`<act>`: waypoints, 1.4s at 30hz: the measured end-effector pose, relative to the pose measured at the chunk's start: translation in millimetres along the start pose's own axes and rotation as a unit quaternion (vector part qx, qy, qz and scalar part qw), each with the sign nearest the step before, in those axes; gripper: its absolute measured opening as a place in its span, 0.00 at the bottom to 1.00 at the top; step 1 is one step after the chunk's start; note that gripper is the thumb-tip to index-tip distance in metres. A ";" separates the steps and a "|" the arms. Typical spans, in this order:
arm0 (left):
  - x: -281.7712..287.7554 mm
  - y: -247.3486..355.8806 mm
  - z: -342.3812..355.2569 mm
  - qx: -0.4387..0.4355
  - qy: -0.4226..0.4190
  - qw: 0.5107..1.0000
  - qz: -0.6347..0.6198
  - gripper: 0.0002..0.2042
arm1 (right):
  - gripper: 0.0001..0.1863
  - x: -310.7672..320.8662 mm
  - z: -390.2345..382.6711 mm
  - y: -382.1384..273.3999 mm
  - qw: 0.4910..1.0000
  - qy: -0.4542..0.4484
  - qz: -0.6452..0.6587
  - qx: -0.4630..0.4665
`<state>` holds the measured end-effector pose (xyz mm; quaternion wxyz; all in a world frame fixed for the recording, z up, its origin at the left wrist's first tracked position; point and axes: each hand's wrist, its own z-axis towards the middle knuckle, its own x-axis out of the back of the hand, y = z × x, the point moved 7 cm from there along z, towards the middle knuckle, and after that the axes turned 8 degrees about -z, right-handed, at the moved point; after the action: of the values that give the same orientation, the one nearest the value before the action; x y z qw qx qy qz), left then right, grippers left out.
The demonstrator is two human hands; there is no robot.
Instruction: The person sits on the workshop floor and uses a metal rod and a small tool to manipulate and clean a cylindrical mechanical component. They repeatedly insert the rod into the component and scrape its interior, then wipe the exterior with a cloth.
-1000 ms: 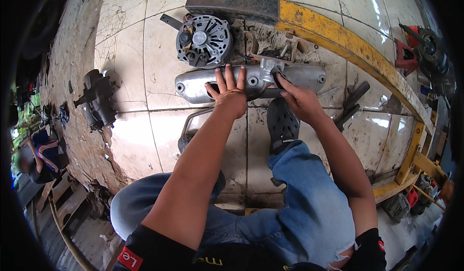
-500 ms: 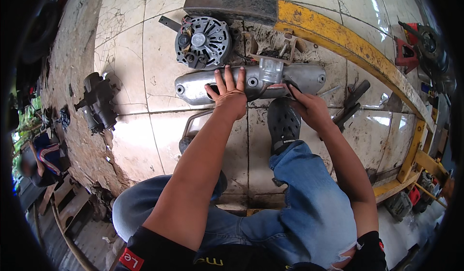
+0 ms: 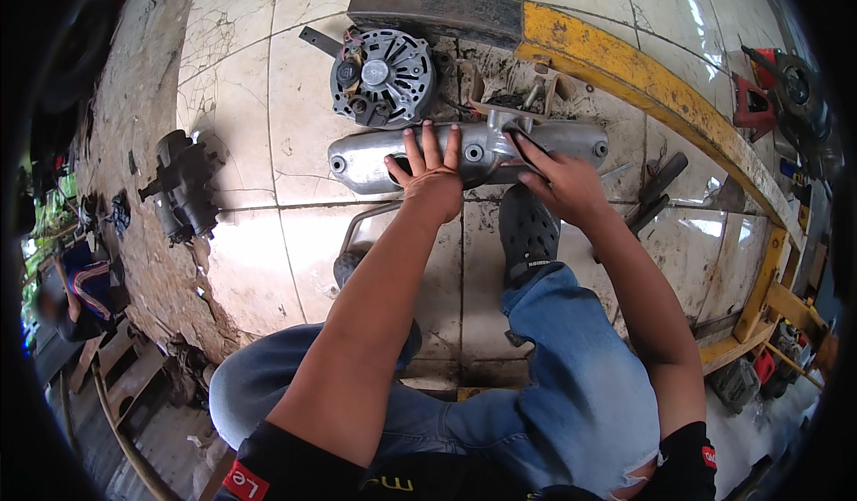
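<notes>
I lay my left hand [image 3: 435, 191] wide, likely steadying the cover [image 3: 477, 135]; at its three o'clock, my right hand [image 3: 569, 187] pinches a dark scrap [image 3: 528, 147].

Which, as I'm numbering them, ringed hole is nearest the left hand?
The middle ringed hole on the silver cover, beside the left hand; both end holes sit farther.

Tiled in cracked, stained cream across the floor [image 3: 299, 157]. Bordered along its left edge by rough brown ground [image 3: 125, 157]. Catches white glare [image 3: 239, 240] nearby.
</notes>
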<state>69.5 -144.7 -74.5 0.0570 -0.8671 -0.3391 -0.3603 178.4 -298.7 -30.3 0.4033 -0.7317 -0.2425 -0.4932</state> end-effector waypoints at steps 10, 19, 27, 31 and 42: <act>-5.4 -2.9 5.3 0.000 0.005 1.000 0.018 0.50 | 0.31 3.3 16.3 -16.8 0.999 -0.034 0.025 -0.005; -3.2 -1.9 2.9 -0.003 -0.005 1.000 0.010 0.51 | 0.29 9.8 17.4 -22.2 0.999 -0.033 0.007 -0.026; -0.7 1.6 2.8 -0.006 0.000 1.000 0.004 0.51 | 0.25 8.6 11.9 -18.7 0.997 -0.017 0.040 -0.066; -3.2 -5.0 4.2 0.001 0.011 1.000 0.006 0.52 | 0.24 0.7 6.5 -32.2 0.997 -0.056 -0.041 0.039; -3.3 -2.4 3.7 0.003 0.005 1.000 0.011 0.53 | 0.25 10.4 13.8 -16.9 0.999 0.042 0.018 -0.013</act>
<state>68.5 -143.5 -79.8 0.0655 -0.8688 -0.3307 -0.3627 177.1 -278.3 -17.4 0.4122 -0.7200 -0.2055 -0.5191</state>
